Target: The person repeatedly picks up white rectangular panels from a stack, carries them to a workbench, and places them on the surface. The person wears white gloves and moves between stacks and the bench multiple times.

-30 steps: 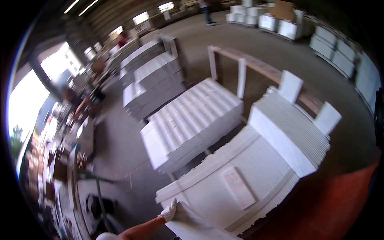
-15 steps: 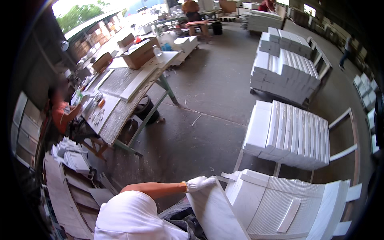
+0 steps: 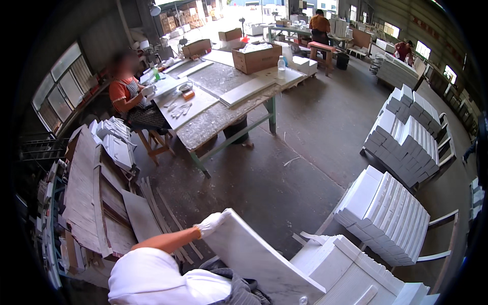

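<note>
My left hand (image 3: 212,224), in a white knitted glove, is closed over the upper left corner of a white marble slab (image 3: 259,251) with faint grey veins. The slab is held tilted in front of my body, clear of the floor. At the slab's lower right edge, by the bottom of the picture, a small bit of white glove shows, my right hand (image 3: 303,300), its fingertips against the slab. The rest of that hand is hidden. Just right of the slab stands a row of upright stone slabs (image 3: 345,269) packed tightly together, with a loose strip (image 3: 367,295) on top.
A worktable (image 3: 203,137) with cardboard boxes (image 3: 256,57) and a bottle (image 3: 281,66) stands ahead left; a person (image 3: 127,96) sits there. Stacked white stone blocks (image 3: 384,216) line the right. Wooden boards (image 3: 84,188) lean at left, with thin strips (image 3: 168,216) on the floor.
My view has swung left. The marble slab, with my left hand on its corner, has moved left, away from the row of slabs. Some glove now shows at its lower edge.
</note>
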Demonstrator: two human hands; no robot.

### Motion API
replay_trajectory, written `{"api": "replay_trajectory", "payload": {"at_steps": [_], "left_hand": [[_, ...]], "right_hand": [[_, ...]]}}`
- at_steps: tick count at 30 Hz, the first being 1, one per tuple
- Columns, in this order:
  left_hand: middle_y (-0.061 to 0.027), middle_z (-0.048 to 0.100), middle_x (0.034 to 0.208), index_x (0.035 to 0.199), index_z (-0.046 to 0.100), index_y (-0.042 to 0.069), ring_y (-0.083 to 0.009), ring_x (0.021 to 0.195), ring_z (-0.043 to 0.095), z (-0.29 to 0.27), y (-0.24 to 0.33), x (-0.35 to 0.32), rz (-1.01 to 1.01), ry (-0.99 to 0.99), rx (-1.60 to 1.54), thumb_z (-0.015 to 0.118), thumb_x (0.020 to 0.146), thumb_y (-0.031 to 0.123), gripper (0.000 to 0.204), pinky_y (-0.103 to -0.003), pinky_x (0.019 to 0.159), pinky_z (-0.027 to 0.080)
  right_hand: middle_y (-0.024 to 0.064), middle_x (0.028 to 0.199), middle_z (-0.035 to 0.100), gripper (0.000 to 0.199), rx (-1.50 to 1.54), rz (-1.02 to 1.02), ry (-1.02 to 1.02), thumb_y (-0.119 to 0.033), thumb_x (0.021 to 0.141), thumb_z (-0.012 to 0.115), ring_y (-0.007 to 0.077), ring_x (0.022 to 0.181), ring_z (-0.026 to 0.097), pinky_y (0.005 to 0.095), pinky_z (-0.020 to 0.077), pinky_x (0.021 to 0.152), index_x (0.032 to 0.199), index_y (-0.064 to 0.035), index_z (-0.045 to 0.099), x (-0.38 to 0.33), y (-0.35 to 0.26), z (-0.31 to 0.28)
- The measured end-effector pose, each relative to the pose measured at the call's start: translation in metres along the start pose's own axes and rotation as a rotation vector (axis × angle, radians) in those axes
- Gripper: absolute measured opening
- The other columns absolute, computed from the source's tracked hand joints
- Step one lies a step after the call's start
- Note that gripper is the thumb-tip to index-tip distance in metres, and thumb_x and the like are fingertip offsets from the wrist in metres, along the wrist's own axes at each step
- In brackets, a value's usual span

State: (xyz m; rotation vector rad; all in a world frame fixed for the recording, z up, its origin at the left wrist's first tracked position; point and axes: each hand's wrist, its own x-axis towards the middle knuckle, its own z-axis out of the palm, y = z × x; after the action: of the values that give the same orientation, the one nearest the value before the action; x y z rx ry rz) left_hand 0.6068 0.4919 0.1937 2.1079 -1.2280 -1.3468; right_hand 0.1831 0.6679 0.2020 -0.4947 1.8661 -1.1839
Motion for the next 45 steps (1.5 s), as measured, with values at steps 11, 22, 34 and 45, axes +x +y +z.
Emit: {"api": "replay_trajectory", "payload": {"at_steps": [11,22,34,45], "left_hand": [[-0.0097,0.063,0.101,0.109,0.059,-0.002,-0.019,0.096,0.054,-0.068,-0.13,-0.055,-0.028,0.349,-0.33,0.036,0.084,0.076,0.085,-0.036,0.089,0.043],[-0.0013,0.063,0.097,0.104,0.064,0.005,-0.0105,0.09,0.053,-0.144,-0.12,0.004,-0.112,0.523,-0.575,0.038,0.085,0.074,0.076,-0.03,0.085,0.043],[-0.0017,0.061,0.103,0.115,0.059,0.003,-0.0129,0.093,0.055,-0.245,-0.086,0.155,-0.109,0.529,-0.822,0.043,0.084,0.072,0.077,-0.033,0.085,0.045],[-0.0058,0.063,0.105,0.118,0.057,0.002,-0.0162,0.093,0.058,-0.259,-0.003,0.33,-0.044,0.73,-0.811,0.042,0.082,0.075,0.083,-0.034,0.086,0.046]], "right_hand": [[0.0084,0.103,0.064,0.049,0.113,-0.155,-0.493,-0.027,0.083,0.073,0.0156,0.089,0.059,0.0314,0.0503,0.08,0.119,0.0007,0.055,0.052,0.023,0.062],[0.0088,0.106,0.064,0.059,-0.21,-0.369,-0.675,-0.04,0.081,0.074,0.0172,0.094,0.059,0.0315,0.0461,0.086,0.119,0.0,0.055,0.113,-0.069,0.257],[0.0087,0.098,0.065,0.058,-0.337,-0.33,-0.658,-0.044,0.077,0.076,0.0157,0.09,0.06,0.0313,0.0477,0.081,0.112,-0.0019,0.056,0.185,-0.178,0.455],[0.0148,0.105,0.063,0.063,-0.463,-0.254,-0.854,-0.05,0.079,0.071,0.0235,0.099,0.059,0.035,0.0458,0.087,0.115,-0.0008,0.054,0.369,-0.304,0.611]]}}
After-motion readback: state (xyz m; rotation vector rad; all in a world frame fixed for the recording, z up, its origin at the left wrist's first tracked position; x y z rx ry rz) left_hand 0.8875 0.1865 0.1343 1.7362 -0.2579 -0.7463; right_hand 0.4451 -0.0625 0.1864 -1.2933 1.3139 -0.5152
